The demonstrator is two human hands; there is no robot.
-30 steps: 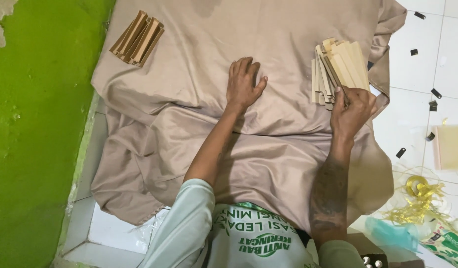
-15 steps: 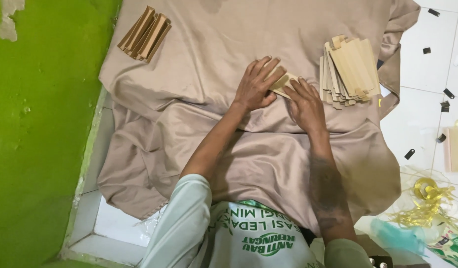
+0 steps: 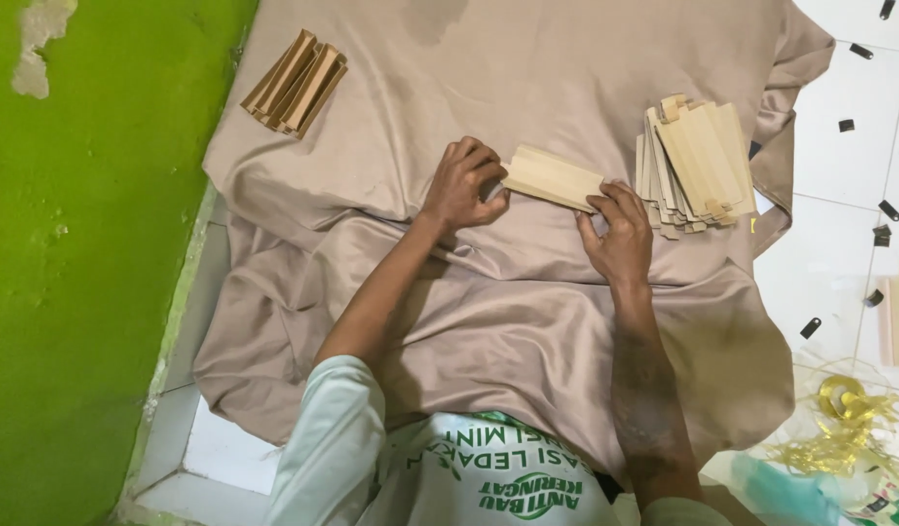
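Two hands on one flat tan cardboard piece [image 3: 552, 178], held just above the beige cloth [image 3: 488, 312]. Left hand [image 3: 462, 185] pinches its left end with curled fingers, right hand [image 3: 620, 232] grips the right end. Just right of it sits a fanned stack of flat pieces [image 3: 701, 161]; a folded bundle [image 3: 296, 82] lies far left near the green wall [image 3: 70, 292].

Two bare hands are at work, the left hand [image 3: 461, 185] and the right hand [image 3: 620, 234], with one flat beige cardboard piece [image 3: 552, 179] between them. Two piles of the same cardboard lie on one wide beige satin cloth [image 3: 488, 321]: a fanned pale stack [image 3: 698, 164] at upper right, too many to count, and a browner folded bundle [image 3: 294, 83] at upper left. About seven small black clips [image 3: 810, 327] dot the white tiled floor [image 3: 829, 253]; one tangle of gold ribbon [image 3: 844, 419] lies at lower right.
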